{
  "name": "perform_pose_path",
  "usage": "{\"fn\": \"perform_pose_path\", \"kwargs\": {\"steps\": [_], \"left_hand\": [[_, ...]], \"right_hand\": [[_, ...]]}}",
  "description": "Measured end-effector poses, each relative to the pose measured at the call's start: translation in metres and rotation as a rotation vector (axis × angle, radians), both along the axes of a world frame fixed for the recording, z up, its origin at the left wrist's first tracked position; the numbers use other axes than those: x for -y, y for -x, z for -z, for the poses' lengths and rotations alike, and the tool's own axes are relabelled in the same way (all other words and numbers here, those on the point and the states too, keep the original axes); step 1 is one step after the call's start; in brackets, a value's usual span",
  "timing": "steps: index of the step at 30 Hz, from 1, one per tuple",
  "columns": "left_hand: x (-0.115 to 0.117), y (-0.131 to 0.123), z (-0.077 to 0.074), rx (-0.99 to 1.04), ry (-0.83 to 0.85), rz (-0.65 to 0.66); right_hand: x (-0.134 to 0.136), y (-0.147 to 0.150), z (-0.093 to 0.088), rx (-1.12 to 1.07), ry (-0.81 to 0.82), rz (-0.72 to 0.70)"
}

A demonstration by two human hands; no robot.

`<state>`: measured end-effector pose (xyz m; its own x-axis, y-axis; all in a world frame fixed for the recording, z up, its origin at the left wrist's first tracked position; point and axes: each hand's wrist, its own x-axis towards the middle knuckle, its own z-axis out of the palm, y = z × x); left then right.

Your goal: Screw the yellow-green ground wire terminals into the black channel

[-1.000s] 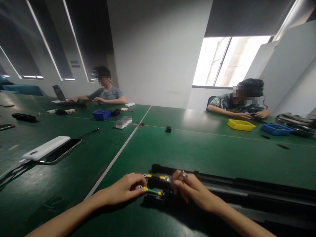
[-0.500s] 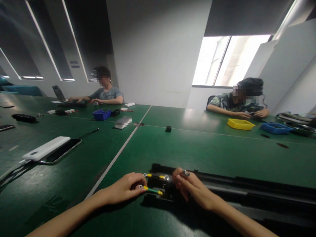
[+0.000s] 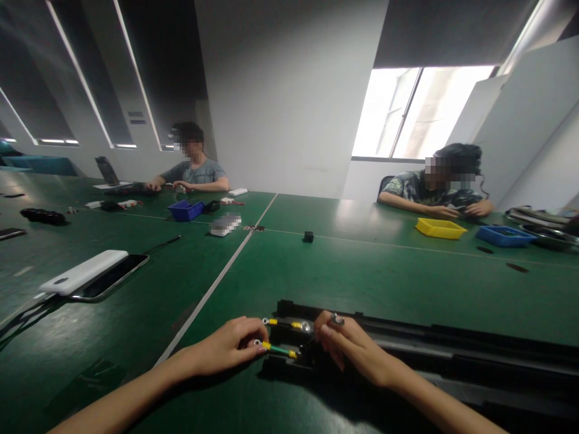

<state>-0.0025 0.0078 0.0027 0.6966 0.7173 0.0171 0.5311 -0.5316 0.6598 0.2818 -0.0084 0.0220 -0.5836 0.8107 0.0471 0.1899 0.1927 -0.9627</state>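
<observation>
Green and broad, a counter (image 3: 244,277) stretches toward a pale wall (image 3: 289,108) and a bright window (image 3: 384,114), with a long black housing (image 3: 434,349) lying along its near side. At the housing's left end, the grip of a person's left hand (image 3: 233,343) pinches the ring-tipped end of a short green wire (image 3: 280,350), whose other, yellow-sleeved end lies between the housing's side walls. Just behind it, a short black wire (image 3: 284,324) juts past the same end of the housing, near the left fingers. The right hand (image 3: 355,349) bends over the housing, fingers curled downward; whether its grip clasps anything cannot be told. Well beyond the housing sit a small black cube (image 3: 308,237), a yellow tray (image 3: 441,234) and a blue tray (image 3: 504,240). Left of the housing, well apart, lie a white power bank (image 3: 85,271) and a phone (image 3: 115,277). Two co-workers, one in grey (image 3: 196,172), one in a patterned shirt (image 3: 407,191), sit beyond the housing.
</observation>
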Motion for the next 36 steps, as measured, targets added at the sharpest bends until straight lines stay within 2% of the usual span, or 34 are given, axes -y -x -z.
{"fn": "perform_pose_path", "kwargs": {"steps": [36], "left_hand": [[-0.0023,0.0006,0.0028,-0.016,-0.006,0.008]], "right_hand": [[-0.0014,-0.0008,0.001,0.024,-0.055,-0.02]]}}
